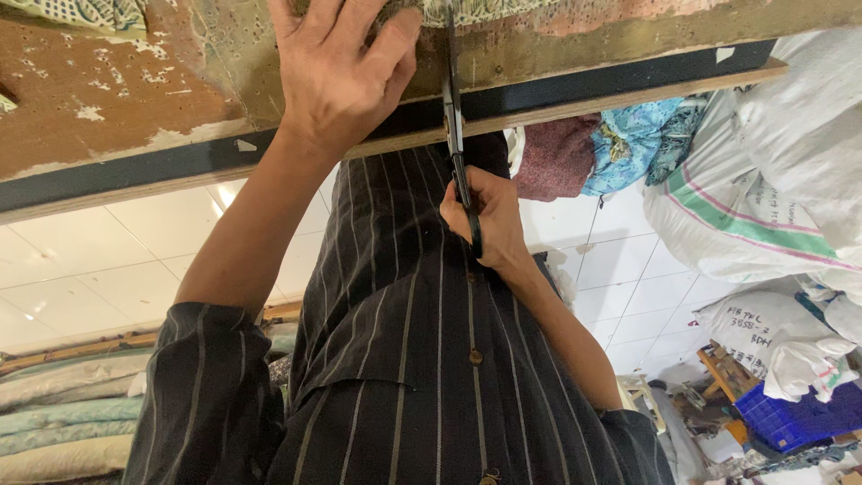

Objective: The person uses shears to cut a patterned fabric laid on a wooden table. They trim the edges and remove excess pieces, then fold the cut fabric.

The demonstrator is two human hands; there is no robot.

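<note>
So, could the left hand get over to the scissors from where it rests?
Probably yes. The left hand lies flat on the worn table, close beside the scissors that the right hand grips by the handles. Nothing lies between the left hand and the blades.

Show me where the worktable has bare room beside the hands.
Bare worn tabletop lies left of the left hand, up to the patterned cloth at the far corner. It is crowded between the left hand and the scissors in the right hand.
</note>
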